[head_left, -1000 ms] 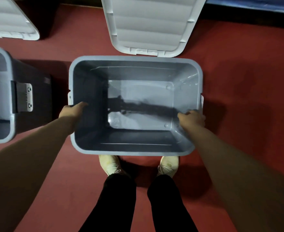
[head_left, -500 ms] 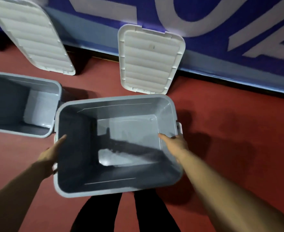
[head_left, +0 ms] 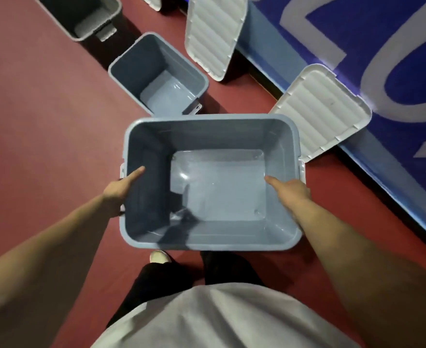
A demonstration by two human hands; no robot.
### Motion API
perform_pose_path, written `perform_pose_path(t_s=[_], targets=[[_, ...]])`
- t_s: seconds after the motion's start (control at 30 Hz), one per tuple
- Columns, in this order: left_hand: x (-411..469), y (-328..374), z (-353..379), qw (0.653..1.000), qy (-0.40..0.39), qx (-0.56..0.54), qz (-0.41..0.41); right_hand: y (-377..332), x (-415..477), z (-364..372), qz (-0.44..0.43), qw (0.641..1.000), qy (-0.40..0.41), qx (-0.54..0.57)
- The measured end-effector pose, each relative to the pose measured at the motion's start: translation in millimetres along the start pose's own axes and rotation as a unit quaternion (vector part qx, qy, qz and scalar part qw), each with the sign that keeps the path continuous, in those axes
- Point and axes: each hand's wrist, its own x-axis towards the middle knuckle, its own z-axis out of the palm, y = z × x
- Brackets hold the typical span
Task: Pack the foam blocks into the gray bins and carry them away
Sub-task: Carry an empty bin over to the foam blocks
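Gray bin point(head_left: 286, 172) at centre, empty, held above red floor point(head_left: 44, 121) before person's legs. Left hand point(head_left: 121, 189) grip clasps left rim, thumb inside; right hand point(head_left: 291, 190) grip clasps right rim likewise; fingers outside hidden, probably curled under handles. Second bin point(head_left: 131, 59) far left. White lids point(head_left: 317, 114) lean against blue wall, far right.

3 gray-blue bins point(head_left: 136, 146), 2 white ribbed lids point(head_left: 214, 33), red floor point(head_left: 44, 121), blue wall point(head_left: 357, 33) with seemingly whitish lettering.
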Motion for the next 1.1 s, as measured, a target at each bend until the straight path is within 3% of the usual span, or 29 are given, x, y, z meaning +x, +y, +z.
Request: perform_pose_path(t_s=[0.17, 0.33, 0.5, 0.7, 1.0, 1.1], targets=[[-11, -68, -80, 0.992, -0.001, -0.103, -0.076, -44, -48, 52, -0.048, 0.996, -0.033, -0.072], [-16, -159, -188, 0.972, 0.019, -0.216, -0.091, -97, -118, 136, -0.088, 0.982, -0.092, -0.142], [-41, -238, -300, 0.959, 0.026, -0.261, -0.110, -145, -216, 238, -0.150, 0.967, -0.110, -0.172], [-74, -374, -434, 0.932, 0.109, -0.305, -0.162, -210, -350, 374, -0.256, 0.914, -0.187, -0.253], [-90, -549, -554, 0.808, 0.201, -0.504, -0.230, -302, -527, 581, -0.447, 0.793, -0.245, -0.335], [-103, -551, -591, 0.753, 0.241, -0.563, -0.241, -332, -578, 655, -0.473, 0.766, -0.275, -0.338]])
